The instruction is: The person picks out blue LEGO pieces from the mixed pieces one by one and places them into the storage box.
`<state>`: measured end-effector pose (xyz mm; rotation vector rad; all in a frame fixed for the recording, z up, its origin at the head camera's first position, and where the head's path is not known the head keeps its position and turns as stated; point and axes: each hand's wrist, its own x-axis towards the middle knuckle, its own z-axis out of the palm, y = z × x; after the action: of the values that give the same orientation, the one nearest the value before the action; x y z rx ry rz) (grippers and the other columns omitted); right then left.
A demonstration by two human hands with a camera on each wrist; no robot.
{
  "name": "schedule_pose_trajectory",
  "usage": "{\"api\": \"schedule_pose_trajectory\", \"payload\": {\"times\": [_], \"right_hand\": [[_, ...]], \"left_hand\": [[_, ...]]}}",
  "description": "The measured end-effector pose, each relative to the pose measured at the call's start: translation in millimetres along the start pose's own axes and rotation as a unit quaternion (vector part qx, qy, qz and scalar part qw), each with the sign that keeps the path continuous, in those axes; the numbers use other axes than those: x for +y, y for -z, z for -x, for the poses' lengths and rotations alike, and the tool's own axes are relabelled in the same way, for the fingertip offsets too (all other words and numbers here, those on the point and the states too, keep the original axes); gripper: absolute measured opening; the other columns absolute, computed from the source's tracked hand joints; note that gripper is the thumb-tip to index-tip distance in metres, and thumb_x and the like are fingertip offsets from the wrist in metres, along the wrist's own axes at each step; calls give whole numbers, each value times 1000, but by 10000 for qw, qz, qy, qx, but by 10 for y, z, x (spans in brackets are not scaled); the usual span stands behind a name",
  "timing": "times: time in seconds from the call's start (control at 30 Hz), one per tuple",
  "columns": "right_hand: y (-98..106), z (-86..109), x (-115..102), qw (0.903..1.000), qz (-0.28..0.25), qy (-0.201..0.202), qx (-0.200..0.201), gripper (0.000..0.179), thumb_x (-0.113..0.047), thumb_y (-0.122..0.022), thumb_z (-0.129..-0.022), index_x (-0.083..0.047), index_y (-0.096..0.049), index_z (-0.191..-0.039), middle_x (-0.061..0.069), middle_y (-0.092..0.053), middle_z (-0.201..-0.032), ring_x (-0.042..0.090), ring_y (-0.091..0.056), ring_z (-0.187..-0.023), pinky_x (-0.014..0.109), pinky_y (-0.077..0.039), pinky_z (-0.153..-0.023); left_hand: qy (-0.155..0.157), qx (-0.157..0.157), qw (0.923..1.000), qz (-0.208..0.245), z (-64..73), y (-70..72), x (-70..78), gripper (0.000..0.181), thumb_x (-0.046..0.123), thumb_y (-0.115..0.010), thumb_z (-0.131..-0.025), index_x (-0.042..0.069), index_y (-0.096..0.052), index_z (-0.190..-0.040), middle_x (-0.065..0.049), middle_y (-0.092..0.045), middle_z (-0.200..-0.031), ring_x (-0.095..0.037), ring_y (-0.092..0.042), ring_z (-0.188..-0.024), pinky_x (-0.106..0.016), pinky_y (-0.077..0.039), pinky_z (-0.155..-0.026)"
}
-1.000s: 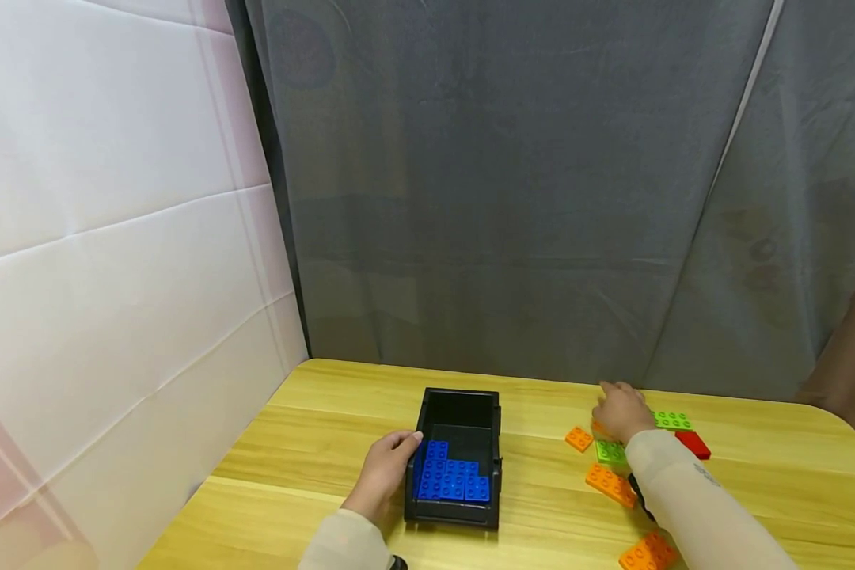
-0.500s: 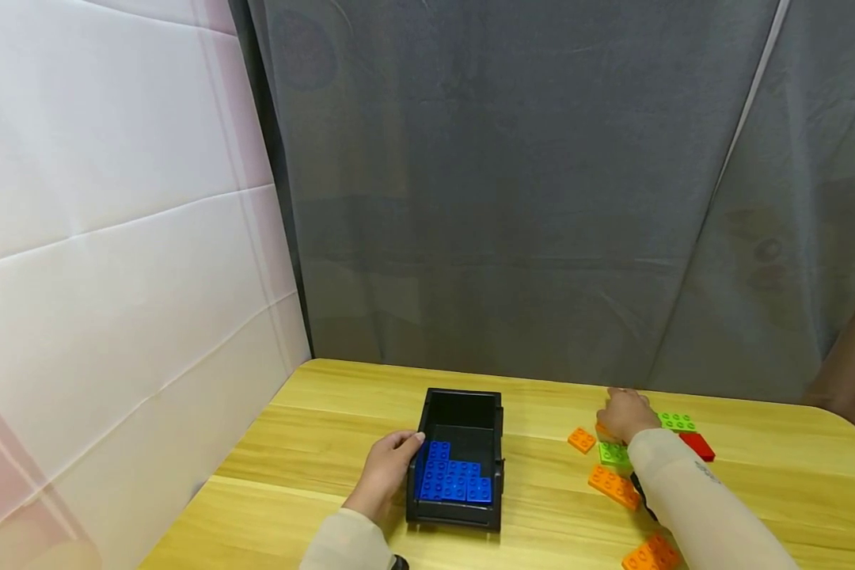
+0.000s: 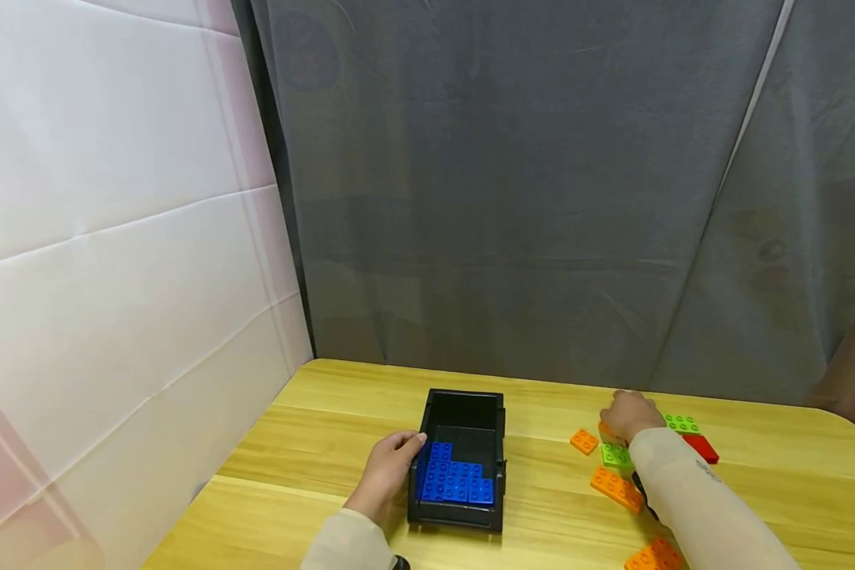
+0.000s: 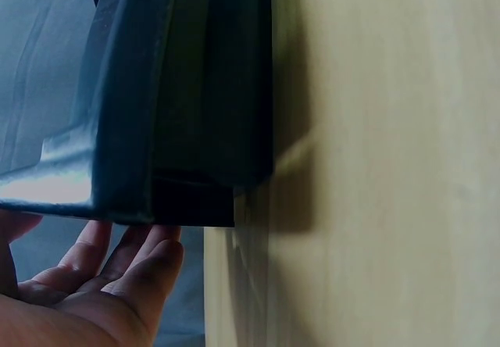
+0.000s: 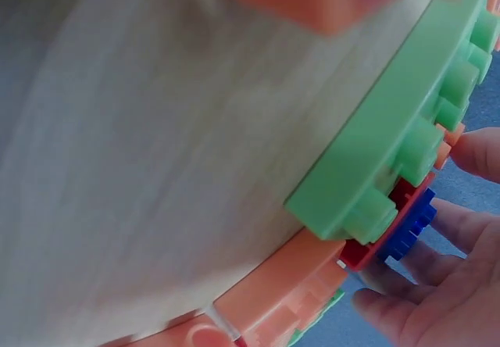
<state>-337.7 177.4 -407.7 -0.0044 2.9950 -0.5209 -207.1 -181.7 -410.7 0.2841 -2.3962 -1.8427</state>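
Note:
My left hand holds the left wall of a black bin, thumb over its rim. In the left wrist view, its fingers lie against the bin's outer side. Several blue bricks are packed in the bin's near half. At the right my right hand reaches down behind the loose bricks, fingers curled. In the right wrist view its fingertips and thumb surround a blue brick, beside a red brick and partly behind a green brick. In the head view the hand hides that blue brick.
Around the right forearm lie a small orange brick, a long orange brick and more orange ones near the front. Green bricks and a red brick lie close by. A grey curtain hangs behind the table.
My right hand's fingers, stretched out toward the back a second ago, have curled downward. My left hand and the bin keep their place.

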Motion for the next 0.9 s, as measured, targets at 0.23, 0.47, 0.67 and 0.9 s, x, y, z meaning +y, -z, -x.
{"api": "schedule_pose_trajectory", "payload": {"times": [0.23, 0.47, 0.67, 0.9], "right_hand": [[10, -30, 30, 10000, 8, 5, -53, 49, -21, -47, -95, 12, -48, -131, 37, -48, -127, 53, -50, -108, 60, -44, -91], [37, -55, 62, 9998, -24, -162, -142, 35, -16, -42, -97, 9, -56, -116, 21, -57, -94, 31, -53, -77, 42, -46, -71], [56, -34, 82, 9998, 100, -122, -83, 26, -11, -47, -94, 8, -61, -106, 20, -60, -92, 30, -53, -75, 40, -47, -67], [63, -26, 95, 9997, 192, -129, -92, 22, -9, -50, -93, 7, -63, -100, 17, -59, -85, 29, -53, -72, 38, -46, -63]], "left_hand": [[19, 25, 10000, 15, -3, -2, -1, 38, 26, -57, -97, -5, -62, -118, -21, -61, -119, -34, -54, -112, -52, -42, -99], [-49, 35, 10000, -16, -10, -5, -20, 37, 24, -57, -96, -6, -63, -117, -22, -62, -118, -36, -54, -113, -53, -42, -99], [-57, 23, 10000, 25, -3, -13, -10, 39, 26, -57, -96, -7, -62, -118, -22, -61, -119, -35, -54, -112, -52, -43, -98], [-28, 2, 10000, 70, 1, -15, -23, 39, 25, -56, -97, -7, -62, -119, -23, -61, -120, -35, -54, -112, -52, -43, -99]]}}
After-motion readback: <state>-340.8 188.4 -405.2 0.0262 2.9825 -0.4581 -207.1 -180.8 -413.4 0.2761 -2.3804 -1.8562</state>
